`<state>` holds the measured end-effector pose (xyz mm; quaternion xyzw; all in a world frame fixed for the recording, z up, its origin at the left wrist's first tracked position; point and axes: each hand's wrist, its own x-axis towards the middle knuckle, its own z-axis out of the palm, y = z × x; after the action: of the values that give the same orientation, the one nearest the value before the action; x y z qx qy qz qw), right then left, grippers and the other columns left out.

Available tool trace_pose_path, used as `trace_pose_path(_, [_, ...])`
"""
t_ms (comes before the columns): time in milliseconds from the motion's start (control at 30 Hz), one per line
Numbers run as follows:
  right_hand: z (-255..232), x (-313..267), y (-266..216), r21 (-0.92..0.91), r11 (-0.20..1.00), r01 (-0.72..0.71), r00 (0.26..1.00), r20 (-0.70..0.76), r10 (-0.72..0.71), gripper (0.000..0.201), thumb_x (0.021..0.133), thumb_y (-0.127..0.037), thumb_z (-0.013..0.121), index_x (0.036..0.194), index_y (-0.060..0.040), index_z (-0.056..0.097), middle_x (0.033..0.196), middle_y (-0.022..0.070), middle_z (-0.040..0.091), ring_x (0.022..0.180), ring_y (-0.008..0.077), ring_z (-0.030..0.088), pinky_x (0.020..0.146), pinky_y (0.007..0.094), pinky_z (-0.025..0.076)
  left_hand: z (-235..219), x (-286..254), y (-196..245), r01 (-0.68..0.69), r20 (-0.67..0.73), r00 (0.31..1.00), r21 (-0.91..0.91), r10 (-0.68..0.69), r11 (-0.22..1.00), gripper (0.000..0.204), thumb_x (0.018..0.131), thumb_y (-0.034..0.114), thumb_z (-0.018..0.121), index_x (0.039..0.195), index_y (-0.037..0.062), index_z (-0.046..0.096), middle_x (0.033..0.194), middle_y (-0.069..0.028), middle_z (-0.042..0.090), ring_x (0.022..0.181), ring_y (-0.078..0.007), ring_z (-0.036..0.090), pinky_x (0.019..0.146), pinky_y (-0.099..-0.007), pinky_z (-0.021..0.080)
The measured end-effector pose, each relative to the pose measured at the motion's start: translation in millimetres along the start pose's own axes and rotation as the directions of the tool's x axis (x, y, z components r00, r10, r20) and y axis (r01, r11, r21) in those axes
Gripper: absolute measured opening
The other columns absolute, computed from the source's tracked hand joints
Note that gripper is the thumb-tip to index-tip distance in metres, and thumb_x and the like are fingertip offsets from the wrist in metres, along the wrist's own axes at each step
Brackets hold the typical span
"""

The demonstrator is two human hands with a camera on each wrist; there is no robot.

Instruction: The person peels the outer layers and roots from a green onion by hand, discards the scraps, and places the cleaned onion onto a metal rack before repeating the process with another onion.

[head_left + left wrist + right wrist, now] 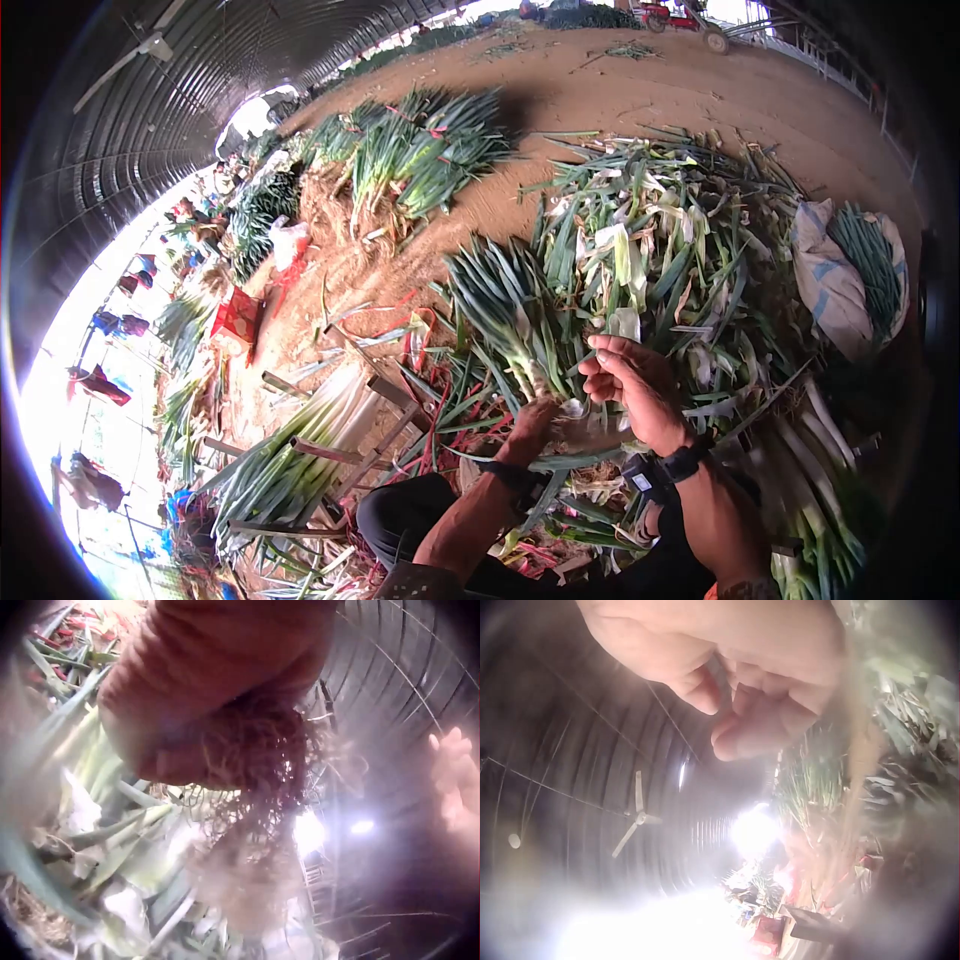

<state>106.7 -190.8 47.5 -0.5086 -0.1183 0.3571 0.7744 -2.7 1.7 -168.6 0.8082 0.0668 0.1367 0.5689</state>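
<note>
My left hand (535,425) grips a bunch of green onions (505,305) at its pale root end, the dark green leaves fanning away over the pile. In the left wrist view, tangled roots (262,772) hang from under the curled fingers of the left hand (217,675). Just to the right, my right hand (640,390) is raised above the loose leaves with its fingers loosely bent. The right wrist view shows a gap between thumb and fingertips on the right hand (757,675), and nothing is seen held there.
A heap of stripped leaves (640,230) spreads in front. Trimmed onions (320,430) lie in a wooden rack (400,400) at left, and more long white stalks (810,450) lie at right. Beyond are tied bundles (420,150), a red box (236,318) and a white sack (830,285).
</note>
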Motion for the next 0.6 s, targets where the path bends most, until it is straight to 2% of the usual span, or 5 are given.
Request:
trace_pose_path(67, [-2,1,-1,0.025,1.0,0.008,1.0,0.022,-0.008,0.026,0.098,-0.017,0.062,0.121,-0.0036,0.065,0.095,0.0103,0.073,0.074,0.0151,0.069,0.067,0.0277,0.057,-32,-3,21,0.058,-0.012,0.998,0.102,-0.057,0.993,0.032,0.091,0.023,0.064,0.113,-0.0002,0.063,0.11,-0.0116,0.068,0.101,-0.0244,0.065,0.089,-0.0357,0.051])
trace_pose_path(133, [-6,0,2,0.033,0.999,0.012,0.999,0.038,-0.013,0.028,0.097,-0.017,0.063,0.121,-0.0038,0.065,0.095,0.0097,0.073,0.074,0.0147,0.069,0.067,0.0276,0.057,-62,3,83,0.489,0.066,0.819,-0.6,-0.57,0.633,0.037,0.085,0.02,0.067,0.115,-0.0012,0.063,0.112,-0.0153,0.067,0.104,-0.0289,0.065,0.091,-0.0383,0.05])
trace_pose_path(200, [-9,0,2,0.004,1.0,0.021,0.998,0.054,-0.021,0.029,0.096,-0.019,0.064,0.121,-0.004,0.065,0.095,0.0093,0.073,0.074,0.0142,0.069,0.067,0.0273,0.057,-103,-6,136,0.152,0.007,0.988,0.002,-0.152,0.988,0.046,0.084,0.026,0.064,0.121,-0.0003,0.061,0.12,-0.018,0.063,0.114,-0.0317,0.059,0.099,-0.0413,0.043])
trace_pose_path(433, [1,11,16,-0.031,0.999,0.016,0.992,0.123,-0.013,0.027,0.097,-0.023,0.063,0.118,-0.0072,0.066,0.097,0.0066,0.073,0.075,0.0133,0.069,0.068,0.0272,0.056,-174,-101,173,-0.411,0.261,0.911,0.479,0.321,0.776,0.056,0.101,0.046,0.042,0.131,0.0011,0.058,0.135,-0.0133,0.059,0.129,-0.0326,0.052,0.115,-0.0499,0.028])
trace_pose_path(600, [7,24,32,-0.073,0.996,-0.06,0.991,0.116,0.068,0.043,0.098,-0.038,0.063,0.129,-0.0082,0.058,0.119,0.0069,0.069,0.101,0.0163,0.068,0.082,0.0315,0.054,-53,-136,209,0.142,-0.053,0.98,-0.486,-0.191,0.862,0.055,0.087,0.001,0.071,0.137,0.0021,0.047,0.115,-0.0009,0.056,0.103,-0.0115,0.056,0.093,-0.0295,0.047])
